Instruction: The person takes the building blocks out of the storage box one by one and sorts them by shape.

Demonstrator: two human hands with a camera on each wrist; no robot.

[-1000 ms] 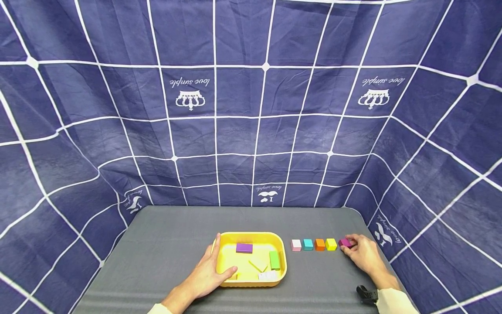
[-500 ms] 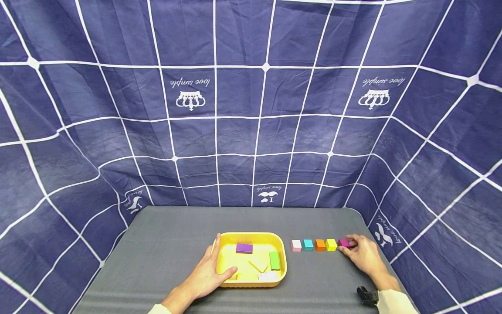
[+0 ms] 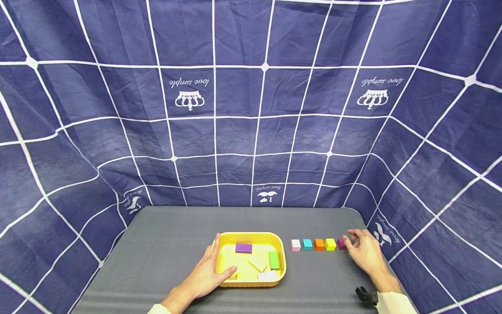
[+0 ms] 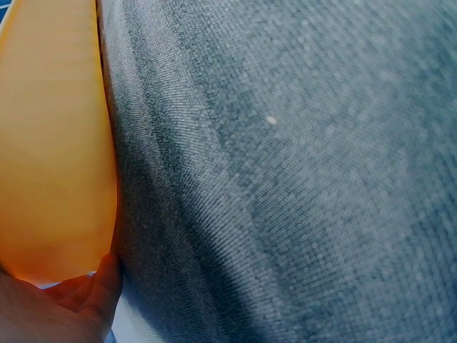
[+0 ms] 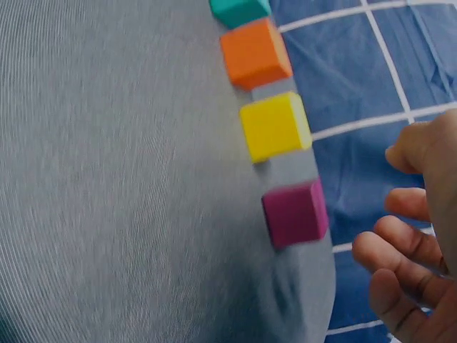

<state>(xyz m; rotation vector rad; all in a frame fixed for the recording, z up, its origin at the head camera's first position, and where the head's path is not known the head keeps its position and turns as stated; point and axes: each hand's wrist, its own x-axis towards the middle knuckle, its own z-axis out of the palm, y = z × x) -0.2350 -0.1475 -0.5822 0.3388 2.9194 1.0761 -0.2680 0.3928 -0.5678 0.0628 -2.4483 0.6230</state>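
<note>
My left hand point(image 3: 205, 270) holds the left end of a yellow plastic bin point(image 3: 283, 261), thumb over the near rim and a finger along the left side. The left wrist view shows fingertips point(image 4: 107, 279) against the bin's wall. My right hand point(image 3: 366, 253) stands just right of a magenta cube point(image 5: 294, 213), with fingers apart and holding nothing. In the right wrist view a gap separates the cube from the fingers. This cube ends a row with a yellow cube point(image 3: 330, 244), an orange cube point(image 3: 319, 244), a teal cube point(image 3: 307, 244) and a pink cube point(image 3: 295, 245).
Inside the bin lie a purple block point(image 3: 243, 248), a green block point(image 3: 273, 260), a yellow block point(image 3: 257, 265) and a white block point(image 3: 267, 275). Grey cloth covers the table point(image 3: 176, 235). A blue gridded curtain point(image 3: 235, 135) rises behind it and at both sides.
The magenta cube has shifted slightly left towards the yellow cube. My right hand has let go of it, and its fingers have spread and lifted away. The left hand has stayed on the bin.
</note>
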